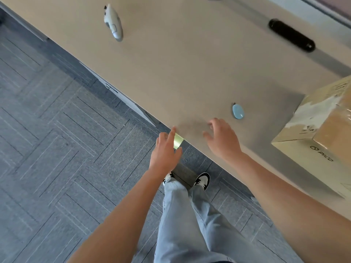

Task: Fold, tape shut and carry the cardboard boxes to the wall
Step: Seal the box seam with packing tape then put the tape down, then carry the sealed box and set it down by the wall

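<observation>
A cardboard box [319, 130] with a PICO print and torn tape marks stands on the beige table [190, 73] at the right edge of view. A short strip of pale yellow-green tape [178, 141] hangs from the table's near edge. My left hand [165, 150] touches that strip, index finger stretched along it, the other fingers spread. My right hand [222, 139] hovers open over the tabletop just right of the strip, palm down, holding nothing. The box is well to the right of both hands.
A small light-blue oval object [238, 111] lies on the table beyond my right hand. A white-grey handheld device [114, 22] lies at the far left, a long black cylinder [291, 35] at the far right. Grey carpet tiles [57, 149] cover the floor; my legs and shoes are below.
</observation>
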`<action>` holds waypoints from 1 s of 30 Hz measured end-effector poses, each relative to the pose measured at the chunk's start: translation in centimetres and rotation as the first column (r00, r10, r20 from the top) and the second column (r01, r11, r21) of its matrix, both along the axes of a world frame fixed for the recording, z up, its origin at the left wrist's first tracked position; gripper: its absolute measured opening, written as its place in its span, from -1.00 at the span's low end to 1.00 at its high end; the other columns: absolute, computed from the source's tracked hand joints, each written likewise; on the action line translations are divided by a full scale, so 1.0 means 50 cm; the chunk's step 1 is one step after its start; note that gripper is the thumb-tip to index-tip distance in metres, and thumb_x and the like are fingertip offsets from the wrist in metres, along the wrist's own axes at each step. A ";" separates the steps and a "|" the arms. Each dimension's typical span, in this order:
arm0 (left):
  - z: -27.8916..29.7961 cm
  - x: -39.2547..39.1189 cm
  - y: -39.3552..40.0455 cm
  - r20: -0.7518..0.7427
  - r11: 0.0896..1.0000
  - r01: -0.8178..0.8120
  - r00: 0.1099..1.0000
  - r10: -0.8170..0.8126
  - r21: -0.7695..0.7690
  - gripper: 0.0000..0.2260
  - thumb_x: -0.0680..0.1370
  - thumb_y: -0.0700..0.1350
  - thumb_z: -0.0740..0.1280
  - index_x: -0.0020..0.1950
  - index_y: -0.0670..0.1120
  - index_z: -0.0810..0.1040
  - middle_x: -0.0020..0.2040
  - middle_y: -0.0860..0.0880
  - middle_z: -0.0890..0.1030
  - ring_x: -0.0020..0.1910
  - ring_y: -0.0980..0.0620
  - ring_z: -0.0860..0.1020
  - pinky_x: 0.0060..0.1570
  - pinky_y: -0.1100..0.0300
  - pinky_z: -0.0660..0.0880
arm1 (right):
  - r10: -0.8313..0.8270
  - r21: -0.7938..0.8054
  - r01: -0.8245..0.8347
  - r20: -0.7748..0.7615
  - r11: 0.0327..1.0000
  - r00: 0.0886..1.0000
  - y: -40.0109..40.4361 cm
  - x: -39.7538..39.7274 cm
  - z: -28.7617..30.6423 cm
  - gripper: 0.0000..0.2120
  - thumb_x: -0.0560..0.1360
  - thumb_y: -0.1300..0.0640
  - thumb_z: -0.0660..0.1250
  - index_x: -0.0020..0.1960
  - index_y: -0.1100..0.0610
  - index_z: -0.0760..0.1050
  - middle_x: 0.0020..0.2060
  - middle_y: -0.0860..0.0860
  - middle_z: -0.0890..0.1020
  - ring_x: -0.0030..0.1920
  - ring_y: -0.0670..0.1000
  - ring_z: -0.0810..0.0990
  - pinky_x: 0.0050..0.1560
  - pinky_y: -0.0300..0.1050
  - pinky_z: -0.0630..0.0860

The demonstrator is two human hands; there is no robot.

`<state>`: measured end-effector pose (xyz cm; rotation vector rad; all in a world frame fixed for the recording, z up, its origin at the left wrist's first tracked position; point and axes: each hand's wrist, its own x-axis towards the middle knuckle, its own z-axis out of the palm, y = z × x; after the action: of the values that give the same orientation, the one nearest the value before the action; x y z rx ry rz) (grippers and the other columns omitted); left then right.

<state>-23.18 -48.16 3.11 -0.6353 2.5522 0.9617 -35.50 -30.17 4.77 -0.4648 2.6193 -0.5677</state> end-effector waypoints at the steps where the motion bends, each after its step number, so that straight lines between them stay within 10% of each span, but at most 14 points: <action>1: 0.018 -0.005 0.011 -0.036 0.999 -0.048 0.998 0.048 -0.004 -0.34 0.64 -0.02 0.33 0.67 0.06 0.09 0.36 -0.06 0.33 0.32 -0.09 0.41 0.05 -0.01 0.54 | -0.015 -0.009 0.016 0.009 1.000 1.000 0.018 0.006 0.010 -0.68 0.60 0.04 0.34 0.30 0.15 0.48 0.15 0.11 0.58 0.17 0.18 0.58 0.16 0.14 0.51; 13: 0.177 -0.109 0.296 -0.231 0.962 0.228 0.954 -0.189 0.152 -0.45 0.64 -0.08 0.32 0.62 0.02 0.24 0.37 0.00 0.37 0.33 -0.01 0.44 0.21 0.03 0.46 | -0.408 -0.093 0.408 0.018 0.908 0.913 0.363 0.125 0.144 -0.64 0.65 0.01 0.33 0.41 0.07 0.45 0.28 0.01 0.56 0.31 0.04 0.53 0.28 0.02 0.49; 23: 0.228 -0.196 0.554 -0.139 0.919 0.319 0.946 -0.293 0.233 -0.30 0.63 -0.10 0.34 0.69 -0.08 0.07 0.61 -0.07 0.30 0.55 -0.10 0.32 0.50 -0.08 0.31 | -0.925 -0.124 0.924 0.074 0.362 0.373 0.724 0.230 0.172 -0.44 0.59 -0.01 0.39 0.50 0.19 0.34 0.33 0.10 0.53 0.31 0.12 0.54 0.28 0.07 0.47; 30: 0.233 -0.227 0.584 -0.137 0.916 0.282 0.958 -0.252 0.287 -0.46 0.58 -0.08 0.40 0.52 0.05 0.30 0.29 0.04 0.51 0.33 0.04 0.46 0.30 -0.13 0.50 | -0.949 -0.248 0.930 0.090 0.273 0.303 0.782 0.196 0.160 -0.34 0.52 -0.09 0.48 0.52 0.07 0.34 0.33 0.03 0.50 0.38 0.06 0.47 0.28 -0.05 0.40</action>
<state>-34.55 -18.96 14.74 -0.1488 2.4138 1.2737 -25.68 8.94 12.78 1.2251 2.6272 -1.2644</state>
